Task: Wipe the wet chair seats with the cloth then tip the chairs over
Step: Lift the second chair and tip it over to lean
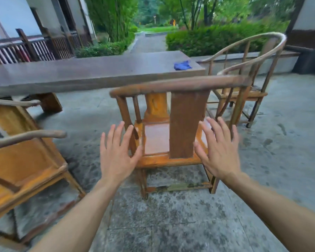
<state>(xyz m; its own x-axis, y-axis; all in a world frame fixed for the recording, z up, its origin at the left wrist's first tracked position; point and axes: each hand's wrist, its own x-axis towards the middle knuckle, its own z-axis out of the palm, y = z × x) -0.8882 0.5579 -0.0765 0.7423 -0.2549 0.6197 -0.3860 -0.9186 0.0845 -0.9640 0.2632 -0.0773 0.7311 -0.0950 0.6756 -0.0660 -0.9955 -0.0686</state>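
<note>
A wooden armchair point(187, 115) with a curved top rail stands upright right in front of me, its back toward me, and its orange seat point(155, 137) shows through the back. My left hand point(116, 153) and my right hand point(220, 151) hover spread on either side of the chair's back, both holding nothing and not touching the wood as far as I can tell. A crumpled blue cloth point(182, 65) lies on the long wooden table point(84, 73) near its right end, well beyond my hands. A second armchair point(251, 73) stands at the right, and a third armchair point(22, 160) is at the left.
The floor point(171, 215) is damp, mottled concrete. A dark wooden railing point(31, 48) runs along the building at the left. Hedges and a path lie beyond the table. A dark wall base point(309, 59) is at the far right.
</note>
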